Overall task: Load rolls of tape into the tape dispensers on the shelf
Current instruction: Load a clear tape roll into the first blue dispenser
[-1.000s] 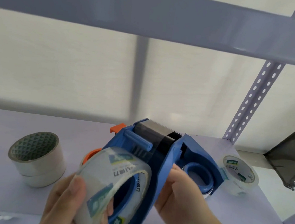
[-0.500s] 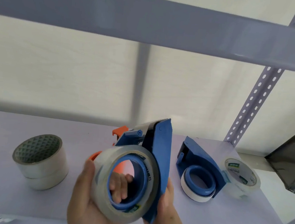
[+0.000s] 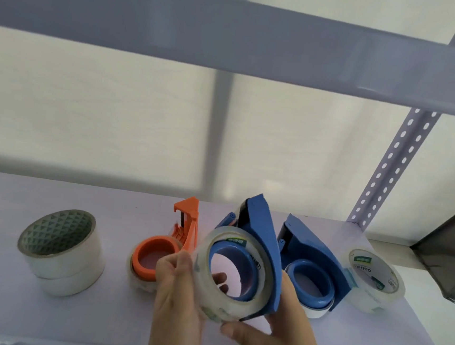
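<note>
The left hand (image 3: 180, 286) curls around the clear tape roll (image 3: 232, 274), fingers poking through its middle, while the right hand (image 3: 275, 333) cups the blue dispenser (image 3: 262, 247) from below, gripping its lower edge. Both are held in the air just above the shelf (image 3: 3, 304), the roll sitting over the dispenser's blue hub.

The roll looks only partly seated. If pushed on crooked it may jam on the hub, or slide off once the left hand lets go. The glossy film is slick, so the grip could slip. The cutter end at the top probably has teeth that could nick a finger.

The dispenser is hard, smooth plastic, wedge-shaped with a round hub. An orange dispenser (image 3: 167, 249) and a second blue dispenser (image 3: 309, 262) lie on the shelf, with a spare clear roll (image 3: 373, 284) at the right and a stack of white rolls (image 3: 61, 251) at the left.
</note>
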`<state>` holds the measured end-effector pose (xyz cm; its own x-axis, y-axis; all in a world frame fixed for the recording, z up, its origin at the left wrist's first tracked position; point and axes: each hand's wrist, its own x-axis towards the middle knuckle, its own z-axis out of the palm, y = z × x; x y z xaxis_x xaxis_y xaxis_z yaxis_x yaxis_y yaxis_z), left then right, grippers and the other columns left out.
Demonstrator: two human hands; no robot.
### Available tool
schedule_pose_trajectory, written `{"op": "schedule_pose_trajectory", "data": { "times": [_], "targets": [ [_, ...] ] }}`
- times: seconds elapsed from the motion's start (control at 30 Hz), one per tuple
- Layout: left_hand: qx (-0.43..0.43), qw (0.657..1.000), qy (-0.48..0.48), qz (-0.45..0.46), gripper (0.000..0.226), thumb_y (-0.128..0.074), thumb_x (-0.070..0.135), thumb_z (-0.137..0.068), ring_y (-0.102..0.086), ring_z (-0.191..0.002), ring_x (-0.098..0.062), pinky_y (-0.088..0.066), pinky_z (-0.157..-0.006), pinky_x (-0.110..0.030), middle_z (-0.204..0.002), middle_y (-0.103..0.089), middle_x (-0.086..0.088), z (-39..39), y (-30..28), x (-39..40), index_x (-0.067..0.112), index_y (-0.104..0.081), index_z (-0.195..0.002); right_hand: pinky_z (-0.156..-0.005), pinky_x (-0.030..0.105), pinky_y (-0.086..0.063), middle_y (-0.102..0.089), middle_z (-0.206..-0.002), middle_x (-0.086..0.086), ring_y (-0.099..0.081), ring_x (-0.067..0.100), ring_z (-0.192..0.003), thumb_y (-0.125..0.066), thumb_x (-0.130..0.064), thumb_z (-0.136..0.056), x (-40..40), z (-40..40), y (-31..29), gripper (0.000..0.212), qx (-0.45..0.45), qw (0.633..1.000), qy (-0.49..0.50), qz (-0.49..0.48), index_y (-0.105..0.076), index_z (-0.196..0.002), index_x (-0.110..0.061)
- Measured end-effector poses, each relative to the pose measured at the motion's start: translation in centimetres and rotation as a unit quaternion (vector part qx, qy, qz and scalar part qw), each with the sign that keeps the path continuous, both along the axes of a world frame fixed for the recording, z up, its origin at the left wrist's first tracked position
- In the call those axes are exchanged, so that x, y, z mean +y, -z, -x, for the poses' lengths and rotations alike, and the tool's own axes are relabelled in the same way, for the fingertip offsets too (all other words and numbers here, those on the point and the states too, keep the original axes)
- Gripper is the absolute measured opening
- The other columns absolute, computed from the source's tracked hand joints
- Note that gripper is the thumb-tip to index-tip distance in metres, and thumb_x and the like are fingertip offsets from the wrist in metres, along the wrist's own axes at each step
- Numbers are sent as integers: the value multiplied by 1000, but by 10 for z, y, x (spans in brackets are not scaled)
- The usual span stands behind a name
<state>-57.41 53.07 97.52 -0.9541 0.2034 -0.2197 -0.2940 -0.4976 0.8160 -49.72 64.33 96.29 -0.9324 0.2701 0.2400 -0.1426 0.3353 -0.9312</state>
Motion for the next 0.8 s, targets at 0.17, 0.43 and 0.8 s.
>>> {"op": "schedule_pose_trajectory", "data": {
  "times": [0.17, 0.43, 0.8],
  "targets": [
    [113, 980, 42, 156, 14, -64, 32, -85, -62, -100, -21, -45, -99, -50, -100, -70, 0, 10, 17, -9, 39, -73, -78, -98, 36, -49, -53, -122, -28, -52, 3, -116, -92, -24, -51, 19, 10, 13, 89, -48, 997, 54, -12, -47, -120, -55],
    [148, 936, 27, 319, 38, -64, 15, -85, -62, -89, 14, -49, -83, -20, -99, -69, 17, 5, 21, -16, 25, -61, -121, -101, 21, -38, -57, -123, -27, -50, -10, -116, -89, -26, -53, 30, 24, 19, 83, -133, 990, 37, -1, -48, -122, -49],
    [182, 867, 185, 426, 69, -69, 15, -80, -51, -109, 9, -36, -82, 5, -137, -52, 3, 5, 39, -11, 16, -36, -141, -108, 28, -40, -51, -130, -32, -47, -11, -122, -79, -23, -64, 28, 32, 18, 100, -111, 993, 41, -9, -20, -142, -46]
  ]
}}
